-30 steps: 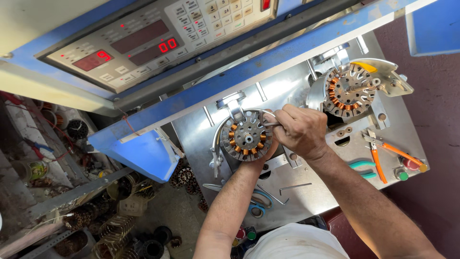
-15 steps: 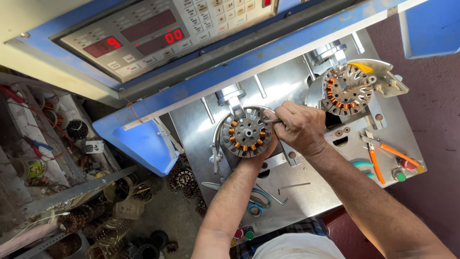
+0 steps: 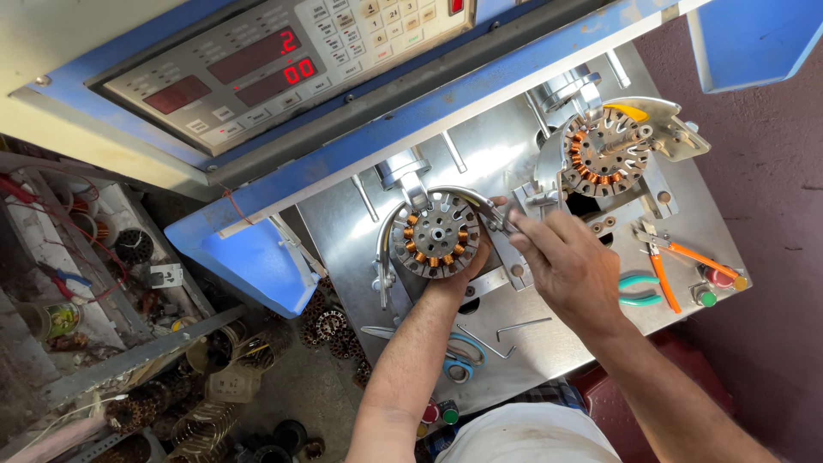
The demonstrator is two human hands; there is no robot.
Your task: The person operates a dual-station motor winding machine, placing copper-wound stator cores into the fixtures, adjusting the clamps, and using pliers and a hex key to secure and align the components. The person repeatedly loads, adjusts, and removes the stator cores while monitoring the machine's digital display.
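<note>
Your left hand [image 3: 467,261] cups the lower right edge of the near stator [image 3: 435,235], a round steel core with copper coils, which sits inside a curved metal guard on the left station of the winding machine. The fingers are wrapped against the core, pressing it rather than lifting it, as far as the view shows.

Your right hand [image 3: 566,261] sits just beside it, fingers pinched together at the guard's right end near a small metal clip [image 3: 499,219]. Whether a wire is held between the fingertips is too fine to tell.

On progress: the near stator shows copper on roughly the lower half of its poles, while the upper poles look bare, so by my reading this one is only partly wound. The second stator [image 3: 604,154] on the right station carries copper around most of its ring and looks further along. Neither has been taken off its mount.

On the metal surface [image 3: 549,343] lie orange-handled pliers [image 3: 677,257] and teal-handled cutters [image 3: 639,290] to your right, blue-handled scissors [image 3: 459,364] near your left forearm, and a hex key [image 3: 523,326] between them; none is in hand. The control panel [image 3: 274,69] above has its red display lit.
</note>
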